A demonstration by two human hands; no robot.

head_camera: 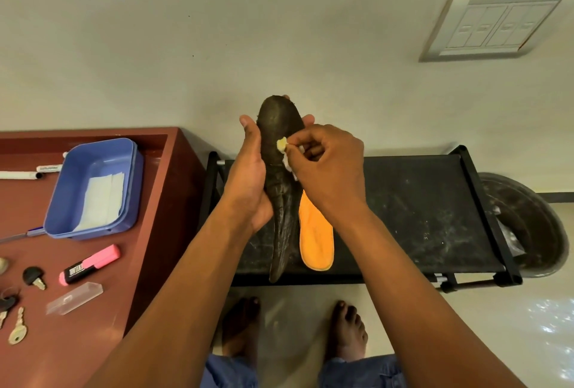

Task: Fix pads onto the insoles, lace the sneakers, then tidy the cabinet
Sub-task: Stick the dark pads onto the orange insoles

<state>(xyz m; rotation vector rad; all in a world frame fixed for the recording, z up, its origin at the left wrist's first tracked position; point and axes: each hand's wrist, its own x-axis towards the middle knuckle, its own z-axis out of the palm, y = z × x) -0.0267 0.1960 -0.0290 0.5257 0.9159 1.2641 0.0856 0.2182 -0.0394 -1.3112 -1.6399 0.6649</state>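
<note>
Two hands up at frame centre, both busy on one dark insole [278,170]. Our left hand [248,179] is wrapped around it from the left, thumb along the near face, fingertips showing past the far edge, holding it toe-up. Our right hand [326,167] pinches a small pale pad [282,143] between thumb and forefinger, pad touching the insole's right edge; a white strip trails down from it under the fingers. We can't tell whether the pad is already stuck.

Second insole, orange [316,235], lies flat on the black rack shelf [419,216], just right of the dark one's heel and under our right wrist.

Left of frame: red-brown table [149,257] with a blue tray [93,188] holding white sheets, a pink highlighter [90,264], a clear plastic case [74,298], keys [18,327] and markers [21,175] at the left edge.

Upper right: wall switch panel [492,22]. Far right: a dark round basin [528,226] behind the rack.
</note>
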